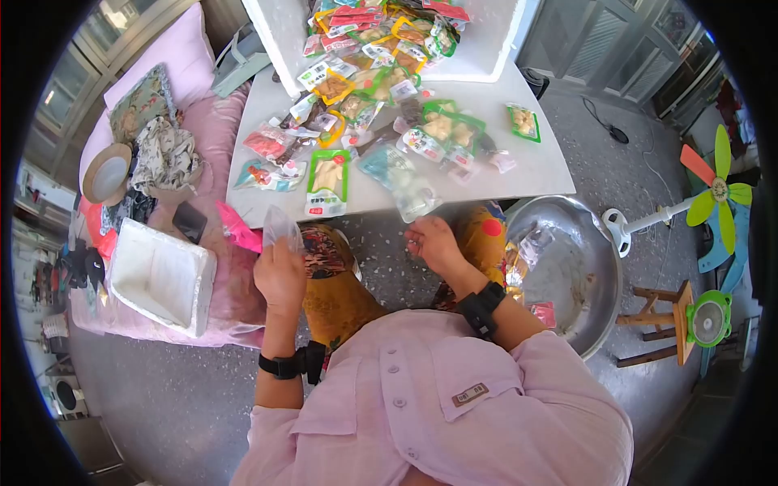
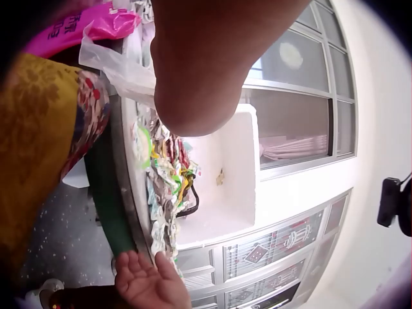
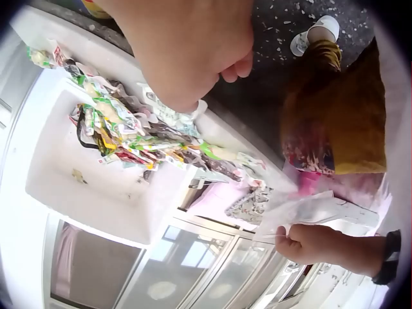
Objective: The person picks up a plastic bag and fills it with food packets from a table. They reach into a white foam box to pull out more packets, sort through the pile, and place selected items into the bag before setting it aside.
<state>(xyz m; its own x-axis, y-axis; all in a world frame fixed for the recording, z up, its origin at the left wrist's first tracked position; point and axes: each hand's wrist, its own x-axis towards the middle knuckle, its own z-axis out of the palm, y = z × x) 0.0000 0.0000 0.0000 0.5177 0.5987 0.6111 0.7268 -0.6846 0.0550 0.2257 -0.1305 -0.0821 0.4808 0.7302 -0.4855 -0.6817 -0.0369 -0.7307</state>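
Pinching a thin, creased, translucent plastic bag (image 1: 280, 224).

Left hand (image 1: 280, 275) holding a clear bag (image 1: 280, 228), right hand (image 1: 438, 245) near white table (image 1: 539, 166), packets (image 1: 328, 180) strewn on it

Speckled grey floor (image 1: 178, 397), pink-covered bed (image 1: 224, 150), wooden stool (image 1: 683, 328), paned windows (image 2: 293, 67), white wall (image 2: 383, 96).

The white tabletop (image 1: 539, 170) bears a white foam box (image 1: 478, 63), its open side facing the person. Sealed food packets (image 1: 365, 85) spread from inside it across the surface, overlapping. One green-edged packet (image 1: 328, 180) lies by the front edge; another (image 1: 523, 123) sits apart, towards the right.
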